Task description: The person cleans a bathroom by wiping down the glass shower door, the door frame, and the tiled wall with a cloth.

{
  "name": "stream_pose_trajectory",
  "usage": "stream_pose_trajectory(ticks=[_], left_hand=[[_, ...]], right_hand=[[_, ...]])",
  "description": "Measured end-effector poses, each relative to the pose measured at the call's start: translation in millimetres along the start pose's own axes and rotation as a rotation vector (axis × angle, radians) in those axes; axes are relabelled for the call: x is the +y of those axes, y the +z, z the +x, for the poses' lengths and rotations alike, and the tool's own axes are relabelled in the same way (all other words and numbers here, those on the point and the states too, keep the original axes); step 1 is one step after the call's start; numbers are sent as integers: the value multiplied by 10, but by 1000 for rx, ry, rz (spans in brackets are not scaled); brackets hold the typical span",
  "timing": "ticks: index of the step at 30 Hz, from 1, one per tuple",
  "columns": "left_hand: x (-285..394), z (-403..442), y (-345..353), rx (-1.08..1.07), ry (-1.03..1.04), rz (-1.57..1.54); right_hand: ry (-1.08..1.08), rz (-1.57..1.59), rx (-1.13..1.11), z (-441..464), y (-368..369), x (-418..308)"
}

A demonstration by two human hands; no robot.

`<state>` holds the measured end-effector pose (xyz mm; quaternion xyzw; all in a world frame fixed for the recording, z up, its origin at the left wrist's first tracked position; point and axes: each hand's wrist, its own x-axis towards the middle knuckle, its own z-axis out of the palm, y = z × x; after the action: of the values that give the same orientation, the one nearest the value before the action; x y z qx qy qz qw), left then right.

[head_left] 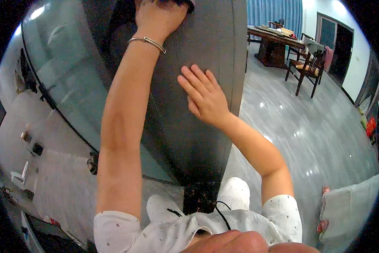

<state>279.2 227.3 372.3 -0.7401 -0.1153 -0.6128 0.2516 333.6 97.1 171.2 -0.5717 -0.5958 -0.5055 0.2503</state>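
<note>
My left hand (162,19) reaches up to the top edge of the view, against a dark grey panel (198,38). Its fingers are mostly cut off there; they close on a small dark thing (191,6) whose kind I cannot make out. A metal bangle (149,41) circles that wrist. Lower and to the right, my right hand (206,95) lies against the same panel with its fingers stretched out and nothing held. Left of the panel is a large glass pane (75,71) with a dark edge.
Beyond the glass lies a tiled room with a toilet brush-like white item (20,175). To the right, a shiny grey floor (278,126) leads to a wooden table (278,37) and a chair (309,67). A pale cloth-covered piece (352,206) stands at lower right.
</note>
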Motion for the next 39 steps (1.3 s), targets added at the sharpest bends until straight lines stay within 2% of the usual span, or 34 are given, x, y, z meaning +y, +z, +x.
stream_pose_trajectory(ticks=[2, 4, 5, 7, 9, 10, 12, 13, 14, 15, 17, 20, 21, 23, 25, 26, 27, 30, 32, 33, 35, 37, 39], left_hand=[[65, 12, 2, -26, 36, 62], [128, -171, -42, 36, 65, -121], [166, -328, -39, 38, 68, -125], [228, -731, 31, 63, 258, -245], [434, -1046, -46, -48, 356, -157], [534, -1174, -10, 4, 406, -275], [687, -1556, 27, -161, 444, -350], [737, -1724, 57, -284, 451, -360], [761, -1814, 83, -280, 453, -360], [772, -1859, 117, -242, 426, -406], [798, -1756, 89, -201, 399, -454], [767, -1385, -50, -27, 337, -389], [750, -1321, -92, -39, 316, -297], [739, -1375, -20, -71, 366, -273], [785, -1588, -6, -128, 442, -276], [791, -1719, -9, -189, 510, -279], [793, -1845, -8, -163, 536, -356], [770, -1771, 29, -282, 436, -415], [777, -1412, -89, -44, 391, -339], [779, -1279, -123, -27, 356, -304], [776, -1305, -69, -33, 399, -306], [808, -1530, -65, -160, 491, -326], [760, -1841, 82, -182, 581, -385]], right_hand=[[6, -3, -50, -140, -57, -12], [8, -7, -93, -326, -110, 27], [1, -78, -34, -490, -131, 74], [1, -150, 20, -747, -106, 186], [332, -116, 303, -906, -59, 301], [335, -118, 301, -917, -68, 320], [479, 40, 365, -928, -97, 370], [480, 39, 365, -947, -75, 377], [486, 135, 330, -984, -30, 374], [491, 231, 293, -998, -1, 393], [468, 194, 294, -1024, 2, 450], [428, 170, 328, -1018, 18, 471], [434, 170, 332, -1018, 17, 457], [517, 160, 250, -1052, 19, 447], [468, 105, 240, -1123, 96, 544], [507, 222, 326, -1067, 41, 460], [538, 339, 418, -1013, -14, 374], [465, 210, 413, -991, -17, 386], [495, 180, 372, -1072, 29, 428], [496, 177, 371, -1092, 35, 444], [524, 152, 281, -1126, 40, 446], [517, 148, 234, -1116, 39, 436], [487, 361, 466, -961, -5, 398]])
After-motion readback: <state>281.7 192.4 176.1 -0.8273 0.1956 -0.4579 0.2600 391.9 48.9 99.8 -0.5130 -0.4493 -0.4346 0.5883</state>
